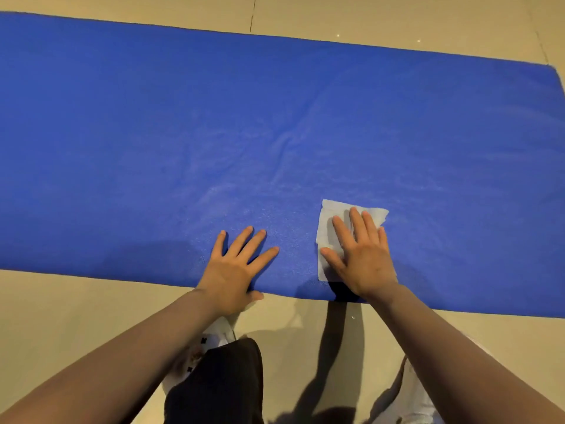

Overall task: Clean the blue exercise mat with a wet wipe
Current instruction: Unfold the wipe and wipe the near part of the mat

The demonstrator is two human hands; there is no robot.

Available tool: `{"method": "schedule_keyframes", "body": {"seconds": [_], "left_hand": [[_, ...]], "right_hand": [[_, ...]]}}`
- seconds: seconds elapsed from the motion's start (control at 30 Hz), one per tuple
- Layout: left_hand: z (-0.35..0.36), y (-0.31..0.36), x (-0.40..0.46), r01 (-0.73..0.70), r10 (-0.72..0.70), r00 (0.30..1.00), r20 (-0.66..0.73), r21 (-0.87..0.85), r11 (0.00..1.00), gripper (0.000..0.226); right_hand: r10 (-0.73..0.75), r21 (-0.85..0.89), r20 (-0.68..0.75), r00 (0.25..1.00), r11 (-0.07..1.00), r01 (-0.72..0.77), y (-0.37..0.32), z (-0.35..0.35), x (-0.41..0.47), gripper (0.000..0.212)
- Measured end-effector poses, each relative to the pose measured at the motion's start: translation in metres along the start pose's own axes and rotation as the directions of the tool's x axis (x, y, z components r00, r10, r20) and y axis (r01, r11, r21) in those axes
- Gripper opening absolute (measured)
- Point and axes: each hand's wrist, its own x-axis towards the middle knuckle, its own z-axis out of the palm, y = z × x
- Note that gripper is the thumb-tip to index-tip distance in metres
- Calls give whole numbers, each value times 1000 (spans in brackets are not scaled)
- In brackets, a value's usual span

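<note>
Right hand (362, 255) presses wipe (328, 228) on blue mat (275, 117) (left hand (234, 266) flat beside)

A glossy beige tiled floor (397, 16) fills the scene, crossed by thin dark grout lines (252, 19) and small light glints.

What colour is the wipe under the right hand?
Pale grey-white, seen in the head view: the wipe lies on the blue mat.

Big bright blue foam exercise mat (275, 133) is rolled out flat on the floor, a few light creases mid-way. A pale, squarish wet wipe (328, 228) lies spread flat near its closer edge, partly hidden.
</note>
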Motion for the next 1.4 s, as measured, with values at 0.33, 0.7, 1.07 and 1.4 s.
{"method": "schedule_keyframes", "body": {"seconds": [0.33, 0.7, 1.07, 1.4], "left_hand": [[-43, -1, -18, -197, 149, 867, -475, -53, 979, 18], [-142, -44, -74, 209, -370, 842, -393, -394, 895, 52], [-157, 51, -10, -8, -137, 700, -701, -199, 980, 50], [-28, 56, 27, -172, 99, 925, -366, -173, 970, 50]], "right_hand": [[-382, -141, -66, 922, 918, 371, -12, -7, -43, 64], [-518, -278, -331, 789, 853, 443, -51, -176, -50, 18], [-210, -94, -396, 894, 978, 188, 39, -195, -111, 21], [-164, -69, -273, 948, 986, 150, 89, -19, -104, 54]]}}
